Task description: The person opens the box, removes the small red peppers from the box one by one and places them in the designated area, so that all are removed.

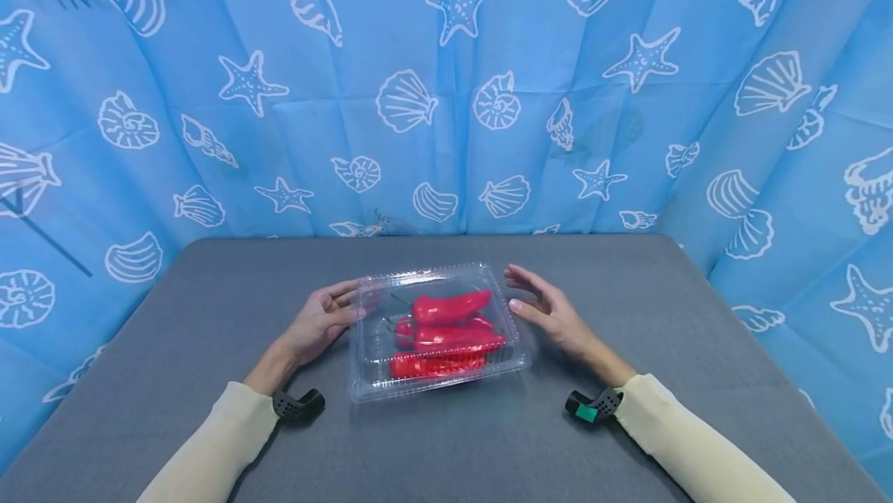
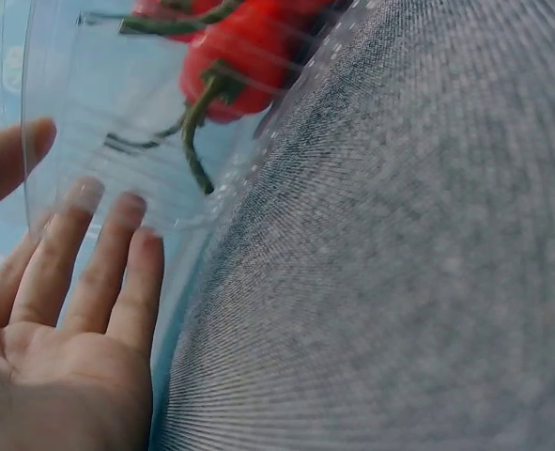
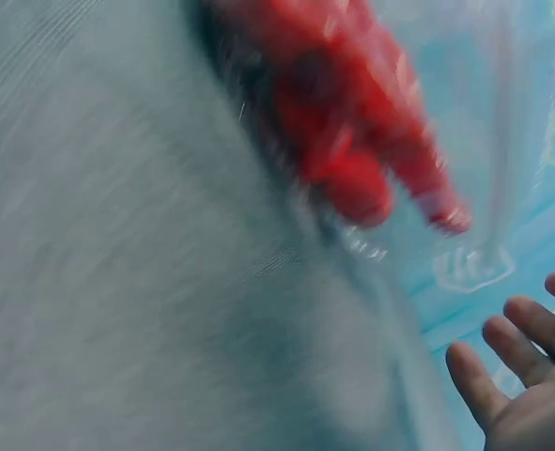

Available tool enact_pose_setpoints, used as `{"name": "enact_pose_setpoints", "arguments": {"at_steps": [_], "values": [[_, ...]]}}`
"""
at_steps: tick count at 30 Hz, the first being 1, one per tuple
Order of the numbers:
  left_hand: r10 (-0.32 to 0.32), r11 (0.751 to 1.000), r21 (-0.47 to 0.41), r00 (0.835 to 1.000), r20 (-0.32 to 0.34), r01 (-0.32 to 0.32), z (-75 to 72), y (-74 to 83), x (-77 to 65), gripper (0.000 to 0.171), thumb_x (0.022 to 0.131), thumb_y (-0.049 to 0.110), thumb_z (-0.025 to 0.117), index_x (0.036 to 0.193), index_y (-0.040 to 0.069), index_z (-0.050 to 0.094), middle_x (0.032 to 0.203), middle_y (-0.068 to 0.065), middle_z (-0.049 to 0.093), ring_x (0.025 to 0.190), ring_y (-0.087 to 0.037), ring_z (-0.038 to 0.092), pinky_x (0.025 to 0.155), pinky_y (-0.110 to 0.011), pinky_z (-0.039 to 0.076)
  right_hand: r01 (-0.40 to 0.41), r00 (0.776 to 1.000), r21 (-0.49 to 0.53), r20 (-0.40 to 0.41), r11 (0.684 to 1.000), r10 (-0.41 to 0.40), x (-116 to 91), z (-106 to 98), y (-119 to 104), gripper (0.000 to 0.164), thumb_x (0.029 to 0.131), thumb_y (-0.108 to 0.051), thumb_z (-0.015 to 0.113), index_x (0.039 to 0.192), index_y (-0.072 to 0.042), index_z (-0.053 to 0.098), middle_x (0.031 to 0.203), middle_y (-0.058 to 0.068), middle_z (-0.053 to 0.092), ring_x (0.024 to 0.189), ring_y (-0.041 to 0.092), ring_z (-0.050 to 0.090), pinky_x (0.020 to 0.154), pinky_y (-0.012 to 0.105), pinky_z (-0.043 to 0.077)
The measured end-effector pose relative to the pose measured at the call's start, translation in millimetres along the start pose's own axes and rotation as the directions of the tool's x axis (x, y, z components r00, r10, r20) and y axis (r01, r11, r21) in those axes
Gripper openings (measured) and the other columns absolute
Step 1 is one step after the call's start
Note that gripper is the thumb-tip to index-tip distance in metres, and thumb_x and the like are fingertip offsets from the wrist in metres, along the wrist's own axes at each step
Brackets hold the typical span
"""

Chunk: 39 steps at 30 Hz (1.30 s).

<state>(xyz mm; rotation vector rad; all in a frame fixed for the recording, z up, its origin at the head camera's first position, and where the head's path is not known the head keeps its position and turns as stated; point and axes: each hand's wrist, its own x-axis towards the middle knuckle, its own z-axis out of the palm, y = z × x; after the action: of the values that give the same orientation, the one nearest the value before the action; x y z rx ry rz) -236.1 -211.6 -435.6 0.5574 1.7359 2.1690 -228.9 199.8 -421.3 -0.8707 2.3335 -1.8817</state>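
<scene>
A clear plastic clamshell box [image 1: 436, 332] with its lid down sits mid-table and holds red peppers [image 1: 446, 330] with green stems. My left hand [image 1: 324, 321] lies at the box's left side, fingers straight, fingertips [image 2: 117, 221] touching the clear wall [image 2: 89, 113]. My right hand [image 1: 544, 309] hovers just off the box's right side, fingers relaxed and spread, a small gap showing. In the left wrist view the peppers [image 2: 230, 56] show through the plastic. The right wrist view is blurred: peppers [image 3: 352, 132] up top, my fingers [image 3: 512, 362] at lower right.
The grey table [image 1: 209, 317] stretches wide on both sides and in front of the box. A blue curtain [image 1: 446, 84] printed with shells and starfish closes off the back and both sides.
</scene>
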Motion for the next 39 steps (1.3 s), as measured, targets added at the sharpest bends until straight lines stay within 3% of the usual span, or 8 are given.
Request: {"name": "enact_pose_setpoints", "arguments": {"at_steps": [3,5,7,11,22,29,35,39], "values": [[0.008,1.000,-0.008,0.998,-0.054,-0.009,-0.3,0.2,0.5,0.071,0.093,-0.007,0.061,0.154,-0.011,0.025,0.151,-0.024,0.045,0.127,-0.022,0.060,0.107,-0.036,0.048,0.051,0.998,-0.052,0.046,0.997,-0.049,0.4,-2.2,-9.7,0.079,0.092,-0.014,0.068,0.157,0.003,0.026,0.160,0.026,0.030,0.146,0.046,0.027,0.116,0.057,0.036],[0.014,1.000,-0.012,0.996,-0.087,-0.015,-0.4,0.3,0.9,0.071,0.093,-0.008,0.060,0.154,-0.011,0.024,0.152,-0.026,0.043,0.123,-0.019,0.062,0.106,-0.033,0.049,0.040,0.996,-0.131,0.087,0.991,-0.029,-0.8,-0.8,-15.9,0.092,0.087,-0.024,0.076,0.161,-0.005,0.023,0.164,0.020,0.024,0.147,0.047,0.025,0.113,0.070,0.031],[0.022,1.000,-0.011,0.993,-0.112,-0.023,-0.5,0.4,1.0,0.071,0.092,-0.008,0.060,0.153,-0.012,0.024,0.151,-0.027,0.043,0.121,-0.017,0.063,0.105,-0.031,0.050,0.016,0.992,-0.221,0.125,0.975,0.012,-2.2,3.5,-20.5,0.105,0.081,-0.034,0.082,0.163,-0.013,0.019,0.167,0.014,0.020,0.148,0.046,0.023,0.111,0.075,0.028],[0.038,0.999,-0.009,0.991,-0.132,-0.039,-0.3,0.6,0.6,0.070,0.092,-0.009,0.060,0.153,-0.013,0.025,0.150,-0.027,0.045,0.122,-0.017,0.063,0.104,-0.029,0.050,-0.041,0.986,-0.318,0.143,0.947,0.091,-4.9,15.3,-23.1,0.114,0.078,-0.041,0.085,0.164,-0.024,0.012,0.168,0.004,0.017,0.151,0.038,0.021,0.113,0.073,0.026],[0.033,0.999,0.006,0.993,-0.112,-0.033,-1.5,-1.9,1.0,0.071,0.092,-0.006,0.062,0.153,-0.012,0.025,0.153,-0.031,0.039,0.123,-0.017,0.062,0.105,-0.030,0.050,-0.076,0.986,-0.183,0.134,0.980,0.102,-8.6,26.2,-14.0,0.104,0.090,-0.028,0.076,0.165,-0.027,0.005,0.170,0.011,0.005,0.153,0.041,0.010,0.117,0.072,0.014],[0.043,0.999,-0.003,0.995,-0.091,-0.043,-2.8,-4.2,1.6,0.072,0.093,-0.005,0.061,0.154,-0.011,0.023,0.155,-0.034,0.034,0.127,-0.021,0.059,0.106,-0.031,0.049,-0.032,0.982,-0.151,0.179,0.988,0.059,-8.3,24.6,-13.2,0.095,0.097,-0.018,0.066,0.164,-0.018,-0.001,0.170,0.012,-0.001,0.154,0.034,0.002,0.121,0.064,0.005],[0.048,0.999,0.007,0.993,-0.107,-0.048,-2.5,-4.5,1.8,0.069,0.094,-0.006,0.061,0.153,-0.012,0.026,0.151,-0.024,0.046,0.125,-0.020,0.061,0.104,-0.029,0.051,0.038,0.975,-0.161,0.220,0.986,-0.002,-7.0,22.4,-11.4,0.086,0.102,-0.014,0.057,0.164,-0.015,-0.003,0.170,0.013,0.000,0.154,0.034,0.002,0.122,0.061,0.002],[0.052,0.999,0.012,0.992,-0.112,-0.051,-2.5,-4.3,1.5,0.068,0.094,-0.006,0.061,0.153,-0.013,0.027,0.149,-0.019,0.050,0.125,-0.020,0.061,0.103,-0.028,0.052,0.040,0.973,-0.157,0.232,0.987,-0.002,-6.9,22.2,-12.5,0.083,0.103,-0.014,0.053,0.164,-0.015,-0.004,0.170,0.013,-0.001,0.155,0.033,0.001,0.123,0.061,0.002]]}}
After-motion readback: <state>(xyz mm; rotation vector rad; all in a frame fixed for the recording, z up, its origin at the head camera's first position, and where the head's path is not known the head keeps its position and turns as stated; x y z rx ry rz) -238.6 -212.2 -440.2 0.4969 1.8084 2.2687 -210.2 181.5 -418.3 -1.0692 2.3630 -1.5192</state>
